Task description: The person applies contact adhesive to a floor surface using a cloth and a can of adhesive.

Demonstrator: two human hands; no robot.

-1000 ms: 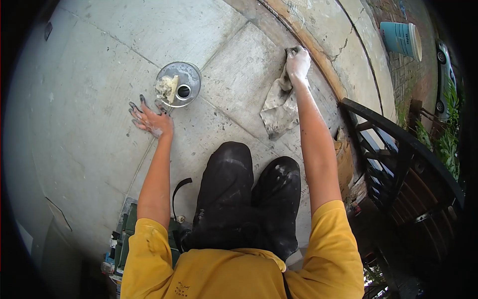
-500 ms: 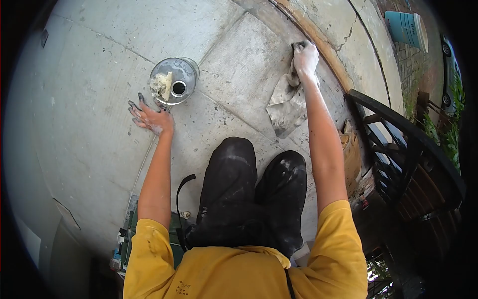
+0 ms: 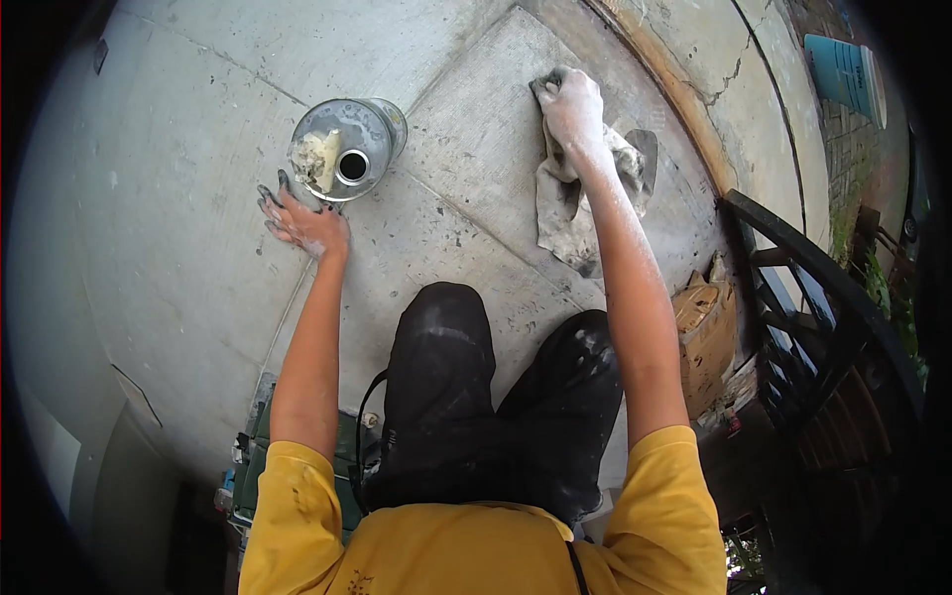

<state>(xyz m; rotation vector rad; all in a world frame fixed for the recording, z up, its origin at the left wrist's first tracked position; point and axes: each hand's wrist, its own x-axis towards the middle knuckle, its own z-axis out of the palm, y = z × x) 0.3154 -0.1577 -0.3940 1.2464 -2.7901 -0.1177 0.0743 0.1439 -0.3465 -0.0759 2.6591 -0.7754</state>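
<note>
My left hand [image 3: 302,220] is spread, palm down, with dark-stained fingers, just below a round metal can [image 3: 369,129]. The can has a round hole in its top, and a pale, crumbly lump [image 3: 315,161] sits beside that hole. At the upper right, my right hand [image 3: 573,104] is closed on the upper end of a stained white and grey rag [image 3: 567,223]. The rag hangs in folds below the hand, partly hidden by my forearm.
Grey concrete floor [image 3: 188,198] lies around. On the right are a dark slatted wooden bench [image 3: 823,248], a brown cardboard box [image 3: 706,332] and a blue bucket [image 3: 838,74]. A green case [image 3: 347,446] is by my left side.
My right hand has moved left with the rag, which is now more bunched and folded. My left hand stays spread near the can. The view has shifted slightly.
</note>
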